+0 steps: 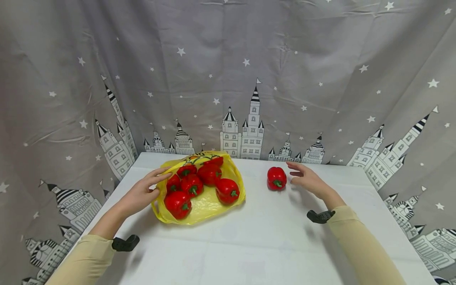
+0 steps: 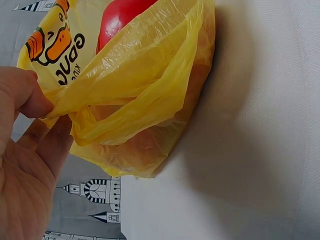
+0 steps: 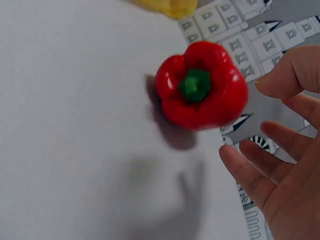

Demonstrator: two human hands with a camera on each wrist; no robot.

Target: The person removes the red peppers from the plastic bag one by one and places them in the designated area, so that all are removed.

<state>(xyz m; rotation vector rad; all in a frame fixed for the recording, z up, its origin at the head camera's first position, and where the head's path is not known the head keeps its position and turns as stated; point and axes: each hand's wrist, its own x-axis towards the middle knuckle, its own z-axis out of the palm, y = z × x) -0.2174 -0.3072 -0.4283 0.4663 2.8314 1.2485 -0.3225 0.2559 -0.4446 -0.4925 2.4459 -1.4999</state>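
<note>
My left hand [image 1: 141,192] pinches the rim of a yellow plastic bag [image 1: 204,209] between thumb and fingers. In the left wrist view, the bag's thin edge [image 2: 135,102] is bunched at the fingertips. Lying on its side, the bag gapes toward me and holds several red bell peppers [image 1: 178,204] with green stems. One more red bell pepper [image 1: 275,174] lies on the table, to the right of the bag. Just right of that pepper is my right hand [image 1: 309,180], fingers spread and apart from it. The right wrist view shows a gap between the pepper [image 3: 222,107] and the fingers.
A white-covered table [image 1: 246,241] lies under everything. Behind it and at both sides hangs a grey curtain [image 1: 199,71] printed with stars and castles. A black strap piece [image 1: 125,243] sits at the left wrist, another black piece [image 1: 320,216] at the right.
</note>
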